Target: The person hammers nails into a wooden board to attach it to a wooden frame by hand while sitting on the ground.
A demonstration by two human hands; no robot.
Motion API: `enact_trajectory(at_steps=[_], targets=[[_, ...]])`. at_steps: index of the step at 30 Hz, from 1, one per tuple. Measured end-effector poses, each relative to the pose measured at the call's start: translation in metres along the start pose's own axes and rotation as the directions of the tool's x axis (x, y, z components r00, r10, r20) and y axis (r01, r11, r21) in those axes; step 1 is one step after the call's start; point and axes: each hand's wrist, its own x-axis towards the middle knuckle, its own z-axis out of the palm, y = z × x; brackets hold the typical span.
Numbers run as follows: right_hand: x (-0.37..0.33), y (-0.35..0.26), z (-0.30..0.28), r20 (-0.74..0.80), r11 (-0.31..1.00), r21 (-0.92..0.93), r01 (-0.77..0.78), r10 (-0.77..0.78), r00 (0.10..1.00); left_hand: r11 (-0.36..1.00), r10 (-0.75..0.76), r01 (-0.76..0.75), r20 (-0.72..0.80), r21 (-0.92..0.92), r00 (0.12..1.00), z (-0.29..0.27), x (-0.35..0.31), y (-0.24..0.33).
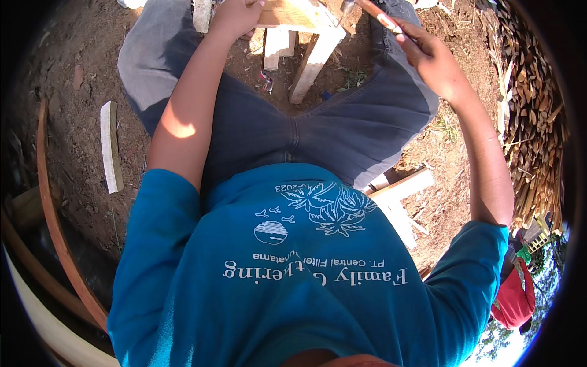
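Between my knees stands a small wooden frame like a stool (292,19), with a flat board on top and pale legs below it. My left hand (237,18) is at the board's left end, its fingers pinched together at the picture's upper edge. Whatever they hold is too small or hidden to make out. In my right hand (428,58) is a hammer (382,18), gripped by its reddish-brown handle. The hammer's metal head is raised over the right end of the board, apart from it, and partly cut off by the picture's edge.
Bare soil with wood chips surrounds me. A short pale block (110,147) lies at left, beside long curved-looking planks (58,226). Wood offcuts (403,189) lie by my right hip. Stacked thin sticks (532,122) line the right, where a person in red (515,296) is behind.
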Motion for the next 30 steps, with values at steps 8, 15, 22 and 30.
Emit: enact_trajectory(at_steps=[8,15,22,30], targets=[[-0.011,0.060,0.028,0.007,0.860,-0.376,0.345,-0.370,0.929,0.984,-0.163,0.166,0.042,-0.067,0.986,-0.001,-0.002,0.008],[-0.023,0.021,0.035,-0.009,0.979,-0.204,0.021,-0.024,1.000,0.917,-0.357,0.370,0.112,-0.146,0.928,-0.003,-0.004,0.031],[-0.002,-0.005,0.008,-0.224,0.993,-0.029,-0.116,0.107,0.969,0.859,-0.417,0.461,0.218,-0.222,0.882,-0.023,-0.008,0.057],[0.001,-0.011,0.006,-0.148,0.981,-0.126,-0.146,0.127,0.981,0.954,-0.241,0.255,0.102,-0.158,0.965,-0.016,-0.010,0.031]])
